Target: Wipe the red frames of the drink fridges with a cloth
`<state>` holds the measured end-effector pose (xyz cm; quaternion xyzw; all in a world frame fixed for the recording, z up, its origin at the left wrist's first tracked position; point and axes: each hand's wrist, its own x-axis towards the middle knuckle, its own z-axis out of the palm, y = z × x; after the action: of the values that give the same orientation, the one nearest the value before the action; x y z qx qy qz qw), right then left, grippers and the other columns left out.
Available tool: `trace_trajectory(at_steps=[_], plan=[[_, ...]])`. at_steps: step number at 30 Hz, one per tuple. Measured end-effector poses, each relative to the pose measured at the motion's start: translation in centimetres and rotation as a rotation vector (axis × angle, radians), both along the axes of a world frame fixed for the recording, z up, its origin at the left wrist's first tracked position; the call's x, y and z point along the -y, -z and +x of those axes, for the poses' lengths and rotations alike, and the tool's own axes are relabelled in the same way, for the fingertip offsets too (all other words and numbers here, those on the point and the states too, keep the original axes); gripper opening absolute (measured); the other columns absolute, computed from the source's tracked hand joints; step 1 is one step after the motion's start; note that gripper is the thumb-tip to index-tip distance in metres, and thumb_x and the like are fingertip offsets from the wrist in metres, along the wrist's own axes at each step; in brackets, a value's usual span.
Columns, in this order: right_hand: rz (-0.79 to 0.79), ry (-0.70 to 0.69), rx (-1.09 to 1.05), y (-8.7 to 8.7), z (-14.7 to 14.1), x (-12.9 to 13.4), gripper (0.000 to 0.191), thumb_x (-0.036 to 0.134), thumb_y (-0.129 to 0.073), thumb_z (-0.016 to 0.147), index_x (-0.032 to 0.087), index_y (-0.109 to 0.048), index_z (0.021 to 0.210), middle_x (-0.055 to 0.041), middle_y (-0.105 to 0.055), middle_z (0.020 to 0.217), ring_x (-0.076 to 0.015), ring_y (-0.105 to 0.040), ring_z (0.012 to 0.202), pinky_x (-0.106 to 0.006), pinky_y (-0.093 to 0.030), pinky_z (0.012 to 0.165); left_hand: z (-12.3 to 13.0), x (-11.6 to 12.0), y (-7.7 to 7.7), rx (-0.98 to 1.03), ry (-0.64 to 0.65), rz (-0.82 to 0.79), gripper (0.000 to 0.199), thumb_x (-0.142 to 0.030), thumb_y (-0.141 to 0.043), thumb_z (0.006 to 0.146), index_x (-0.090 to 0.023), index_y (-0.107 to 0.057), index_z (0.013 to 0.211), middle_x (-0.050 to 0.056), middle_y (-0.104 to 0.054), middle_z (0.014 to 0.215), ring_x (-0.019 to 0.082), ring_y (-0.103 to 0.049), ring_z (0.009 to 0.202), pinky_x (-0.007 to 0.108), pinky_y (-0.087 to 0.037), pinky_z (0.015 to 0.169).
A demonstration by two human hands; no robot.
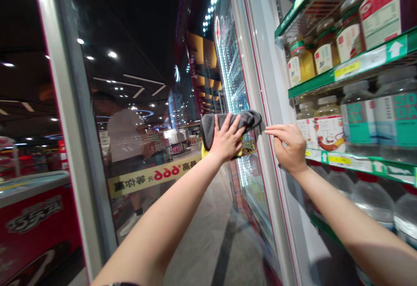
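Note:
My left hand point(227, 140) presses a folded grey cloth point(208, 125) with a yellow underside against the glass door point(169, 156). Its fingers are spread over the cloth, near the door's right frame point(272, 177). A corner of the cloth sticks out to the right, close to that frame. On the right, my right hand point(289, 147) has its fingers stretched out together, their tips at the pale frame. Nothing shows in that hand. Its thumb is bent below the fingers, and whether it grips the frame I cannot tell.
Shelves on the right hold several drink bottles point(361, 116) behind green price rails point(361, 164). A yellow strip with printed characters point(156, 175) crosses the glass. Through or reflected in the glass appears a person point(124, 134). At left stands a red chest freezer point(35, 221).

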<state>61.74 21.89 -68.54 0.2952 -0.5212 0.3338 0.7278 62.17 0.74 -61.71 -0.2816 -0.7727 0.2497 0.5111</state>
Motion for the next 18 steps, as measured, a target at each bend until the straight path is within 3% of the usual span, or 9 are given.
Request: trace_trajectory(at_steps=[2,4,8,10,12,15,16,18], plan=[[0.018,-0.014,0.011,0.4,-0.1,0.3,0.033,0.006,-0.052,0.084,0.026,-0.077,0.089,-0.0036,-0.078,0.095,-0.0233,-0.070,0.093,-0.043,-0.053,0.086,0.6,1.1,1.2,0.098,0.023,-0.173,0.050,-0.041,-0.053,0.094,-0.027,-0.055,0.143,0.006,-0.031,0.165,0.037,-0.022,0.154,0.073,-0.002,0.121],[0.033,-0.032,0.009,0.7,-0.3,0.6,0.033,0.006,-0.052,0.084,0.026,-0.077,0.089,-0.0037,-0.078,0.095,-0.0235,-0.070,0.092,-0.043,-0.053,0.085,1.6,2.6,1.1,0.127,0.019,-0.227,0.050,-0.043,-0.052,0.095,-0.028,-0.056,0.142,0.006,-0.033,0.165,0.035,-0.023,0.154,0.071,-0.003,0.122],[0.039,-0.065,-0.006,0.8,-0.4,1.4,0.032,0.006,-0.052,0.084,0.026,-0.077,0.088,-0.0038,-0.078,0.094,-0.0231,-0.070,0.090,-0.042,-0.053,0.083,4.4,5.6,-1.2,-0.136,-0.079,0.181,0.055,-0.046,-0.053,0.094,-0.031,-0.052,0.147,0.005,-0.026,0.167,0.037,-0.016,0.156,0.073,0.003,0.121],[0.045,-0.079,-0.003,0.7,-0.4,1.9,0.031,0.007,-0.052,0.084,0.026,-0.076,0.088,-0.0039,-0.078,0.094,-0.0229,-0.071,0.091,-0.042,-0.054,0.084,5.6,6.7,-1.2,-0.232,-0.127,0.333,0.057,-0.046,-0.053,0.094,-0.031,-0.049,0.149,0.006,-0.022,0.167,0.039,-0.013,0.156,0.075,0.004,0.119],[0.053,-0.091,-0.005,0.7,-0.4,2.6,0.030,0.007,-0.052,0.084,0.025,-0.076,0.087,-0.0040,-0.078,0.094,-0.0227,-0.071,0.091,-0.042,-0.054,0.084,6.5,7.6,-0.2,-0.180,-0.136,0.256,0.056,-0.045,-0.053,0.094,-0.031,-0.050,0.148,0.007,-0.023,0.167,0.039,-0.015,0.155,0.075,0.004,0.119],[0.069,-0.106,-0.024,0.4,-0.1,3.9,0.030,0.007,-0.052,0.085,0.025,-0.076,0.086,-0.0043,-0.078,0.093,-0.0229,-0.071,0.090,-0.042,-0.055,0.083,7.3,9.0,1.0,0.028,-0.106,-0.061,0.053,-0.045,-0.055,0.093,-0.032,-0.054,0.144,0.005,-0.031,0.165,0.035,-0.023,0.154,0.070,0.003,0.122],[0.079,-0.113,-0.026,0.2,0.0,4.4,0.030,0.007,-0.052,0.085,0.025,-0.076,0.086,-0.0042,-0.078,0.093,-0.0230,-0.071,0.090,-0.042,-0.055,0.083,7.6,9.5,0.9,0.057,-0.105,-0.113,0.052,-0.046,-0.055,0.093,-0.032,-0.055,0.144,0.005,-0.032,0.164,0.034,-0.024,0.154,0.068,0.003,0.123],[0.103,-0.127,-0.017,0.0,0.3,5.0,0.030,0.008,-0.052,0.085,0.025,-0.076,0.086,-0.0035,-0.078,0.094,-0.0231,-0.072,0.090,-0.043,-0.055,0.084,8.2,10.5,-0.3,0.005,-0.132,-0.058,0.052,-0.047,-0.053,0.094,-0.033,-0.054,0.144,0.004,-0.031,0.165,0.033,-0.024,0.154,0.067,0.003,0.123]])
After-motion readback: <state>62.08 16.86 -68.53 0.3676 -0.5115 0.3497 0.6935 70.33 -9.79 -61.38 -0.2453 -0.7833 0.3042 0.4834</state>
